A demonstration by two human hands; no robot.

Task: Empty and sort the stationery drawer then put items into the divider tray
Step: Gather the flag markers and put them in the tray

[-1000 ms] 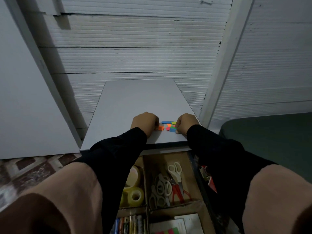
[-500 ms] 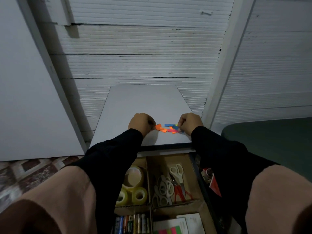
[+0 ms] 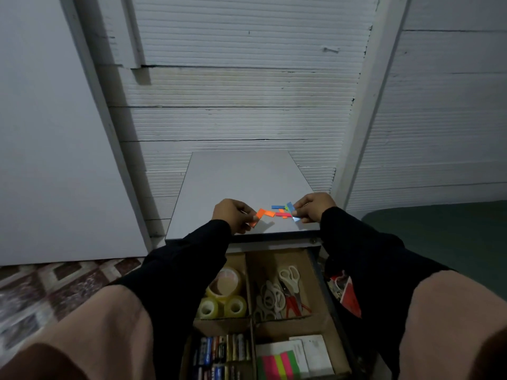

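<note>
Left hand: your left hand (image 3: 231,215) pinches orange sticky flags (image 3: 262,215) between thumb and fingertips, lifted just off the tabletop (image 3: 241,176), likely to separate one colour from the rest.
Right hand: your right hand (image 3: 312,208) pinches a blue flag (image 3: 290,207) at the heap's right edge.
Loose flags: the blue, pink and green strips (image 3: 279,211) lie mixed on the tabletop between your hands, near its front edge.
Divider tray: the tray (image 3: 251,322) sits below in the open drawer; tape rolls (image 3: 222,297), scissors (image 3: 279,292), batteries (image 3: 219,355) and sticky notes (image 3: 277,363) each fill a compartment.
Progress: sorting looks nearly finished; the flags seem to be the last unsorted items.
</note>
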